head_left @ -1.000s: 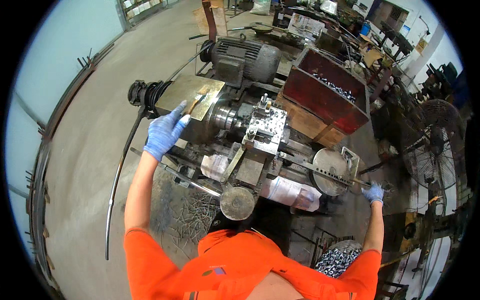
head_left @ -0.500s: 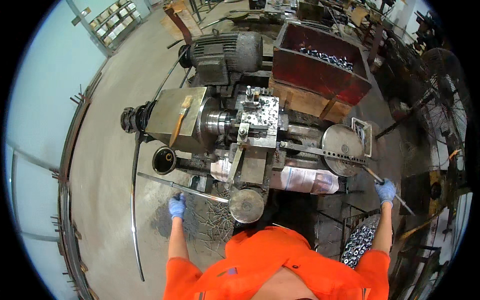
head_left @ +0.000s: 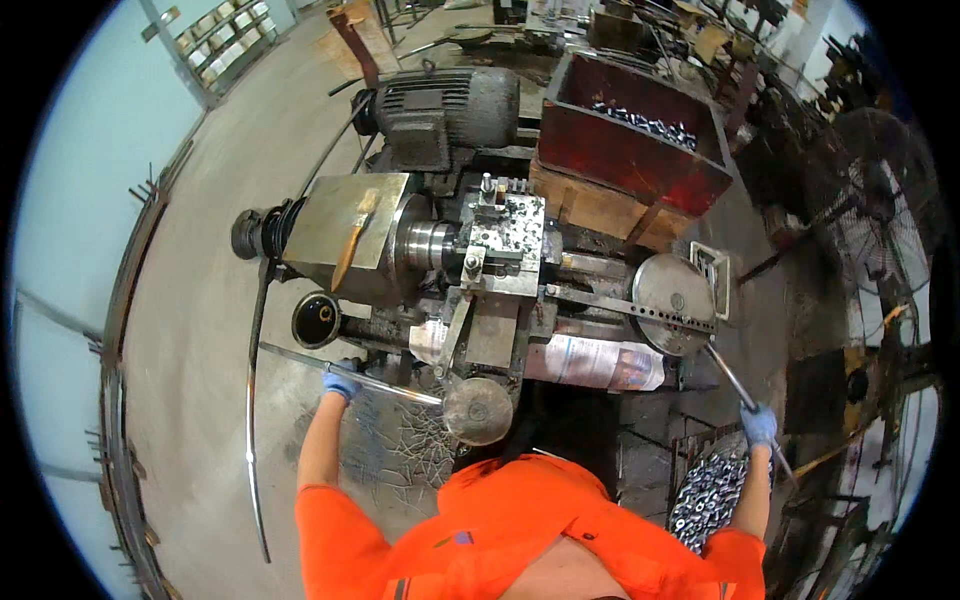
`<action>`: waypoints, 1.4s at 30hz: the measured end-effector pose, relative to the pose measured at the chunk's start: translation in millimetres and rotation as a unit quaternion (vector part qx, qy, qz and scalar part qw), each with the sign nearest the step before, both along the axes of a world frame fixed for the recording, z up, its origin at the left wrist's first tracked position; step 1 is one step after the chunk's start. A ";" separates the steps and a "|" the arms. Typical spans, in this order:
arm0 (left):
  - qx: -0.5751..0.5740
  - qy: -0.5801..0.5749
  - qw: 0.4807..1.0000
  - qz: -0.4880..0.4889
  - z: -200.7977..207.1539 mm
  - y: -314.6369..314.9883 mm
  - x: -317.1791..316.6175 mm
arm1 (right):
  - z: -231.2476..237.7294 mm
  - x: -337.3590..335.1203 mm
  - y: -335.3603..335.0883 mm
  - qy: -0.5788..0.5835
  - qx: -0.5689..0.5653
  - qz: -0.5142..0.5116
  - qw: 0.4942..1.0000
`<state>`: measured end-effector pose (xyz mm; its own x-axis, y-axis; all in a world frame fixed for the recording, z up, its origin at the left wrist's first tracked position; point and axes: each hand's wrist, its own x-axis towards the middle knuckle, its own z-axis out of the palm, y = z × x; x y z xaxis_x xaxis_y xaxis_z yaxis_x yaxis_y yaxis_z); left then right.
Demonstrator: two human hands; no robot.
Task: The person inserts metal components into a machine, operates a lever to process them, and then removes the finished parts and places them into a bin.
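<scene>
A long metal handle bar (head_left: pixel 400 390) sticks out leftward from the small round handwheel (head_left: pixel 478 411) at the front of a lathe-like machine. My left hand (head_left: pixel 342 382), in a blue glove, is closed round this bar near its middle. On the right, my gloved right hand (head_left: pixel 759 425) grips a second metal rod (head_left: pixel 729 372), which slants down from the large round disc (head_left: pixel 672 303). Between the two, the machine's metal tool slide (head_left: pixel 507 235) stands before the shiny spindle (head_left: pixel 431 245).
A wooden-handled brush (head_left: pixel 350 250) lies on the machine's box cover. Behind stand a motor (head_left: pixel 435 115) and a red bin (head_left: pixel 630 150) of metal parts. A basket of small metal parts (head_left: pixel 705 500) is below my right arm. A long upright lever (head_left: pixel 252 430) hangs at left.
My left hand has moved up onto the handle bar from just below it. My right hand stays on its rod, which has swung to a slightly steeper slant. The whole view has shifted a little.
</scene>
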<state>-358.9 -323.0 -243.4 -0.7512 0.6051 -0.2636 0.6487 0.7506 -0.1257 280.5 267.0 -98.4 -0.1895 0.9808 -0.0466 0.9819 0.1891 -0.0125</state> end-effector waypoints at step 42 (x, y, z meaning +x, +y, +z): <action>0.778 -0.026 0.382 0.498 88.4 27.2 -3.9 | -48.5 165.0 -63.4 -0.026 0.004 -0.142 0.989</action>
<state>-362.8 -295.8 -155.0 -0.8320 -0.5187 -0.1969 -0.0847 -0.2320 0.9690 445.5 203.6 -146.8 0.0966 0.9945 -0.0412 0.9947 -0.0949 0.0401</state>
